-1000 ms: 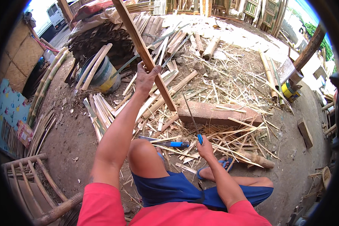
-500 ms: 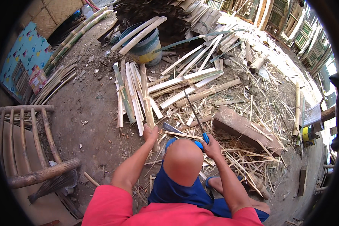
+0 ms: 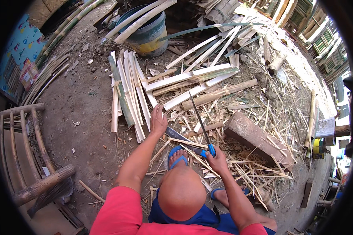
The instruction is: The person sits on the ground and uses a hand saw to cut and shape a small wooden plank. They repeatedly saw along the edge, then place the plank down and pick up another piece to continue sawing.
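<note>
My left hand reaches forward with its fingers stretched out, at the near end of a pale split bamboo strip. Whether the fingertips touch the strip is hard to see. That strip lies on a bundle of split bamboo, some faces white, one green. In my right hand is the blue handle of a long tool with a narrow dark blade, pointing away from me. Below it, a machete with a broad dark blade rests among the shavings beside my sandalled foot.
More bamboo pieces lie ahead. A brown rectangular block sits at the right among thin splinters. A bucket with two poles across it stands at the back; a pole-framed bench is at the left.
My left hand has let go of a brownish bamboo piece and shifted to the end of the pale strip beside it. The right hand keeps its hold on the blue handle. My view has tilted down slightly.
</note>
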A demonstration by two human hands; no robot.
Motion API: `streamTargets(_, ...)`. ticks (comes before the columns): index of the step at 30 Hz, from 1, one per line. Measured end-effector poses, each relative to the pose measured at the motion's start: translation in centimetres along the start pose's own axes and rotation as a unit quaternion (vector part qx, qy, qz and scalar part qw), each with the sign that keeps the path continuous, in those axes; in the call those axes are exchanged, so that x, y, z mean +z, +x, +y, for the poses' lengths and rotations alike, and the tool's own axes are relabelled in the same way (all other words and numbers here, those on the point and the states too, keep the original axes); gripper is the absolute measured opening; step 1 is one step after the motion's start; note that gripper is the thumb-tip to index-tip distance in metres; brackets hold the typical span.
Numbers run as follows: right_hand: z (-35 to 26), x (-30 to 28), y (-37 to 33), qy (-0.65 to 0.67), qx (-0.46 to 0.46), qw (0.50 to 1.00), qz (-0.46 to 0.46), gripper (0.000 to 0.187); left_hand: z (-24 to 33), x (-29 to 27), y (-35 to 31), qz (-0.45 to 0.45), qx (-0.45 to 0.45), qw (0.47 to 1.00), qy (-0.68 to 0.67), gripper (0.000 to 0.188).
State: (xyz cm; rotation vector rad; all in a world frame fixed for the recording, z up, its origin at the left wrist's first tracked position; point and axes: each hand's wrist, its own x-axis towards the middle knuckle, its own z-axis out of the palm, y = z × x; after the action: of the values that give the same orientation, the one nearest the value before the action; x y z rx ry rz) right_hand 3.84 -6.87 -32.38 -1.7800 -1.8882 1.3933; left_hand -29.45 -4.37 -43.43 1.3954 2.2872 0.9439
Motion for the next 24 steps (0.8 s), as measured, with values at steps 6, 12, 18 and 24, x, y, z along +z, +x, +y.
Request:
streamTargets(6, 1.3, -1.3, 0.3, 0.020, 0.033, 0.999, 0.007, 0.034, 3.4, 8.3, 5.0, -0.206, 0.083, 0.972, 0.072, 0.052)
streamTargets(12, 3.6, -2.1, -0.3, 0.066, 0.061, 0.996, 0.029, 0.031, 5.8, 12.6, 5.8, -0.236, 0.032, 0.938, 0.251, 0.056)
streamTargets(18, 3.8, -2.8, -1.6, 0.113, 0.102, 0.987, 0.043, 0.030, 9.3, 8.7, 3.7, -0.196, 0.009, 0.977, 0.080, 0.029)
streamTargets(24, 2.1, -5.2, -5.3, 0.106, 0.010, 0.987, 0.123, 0.028, 15.9, -0.9, 4.5, -0.048, 0.129, 0.990, 0.031, 0.036)
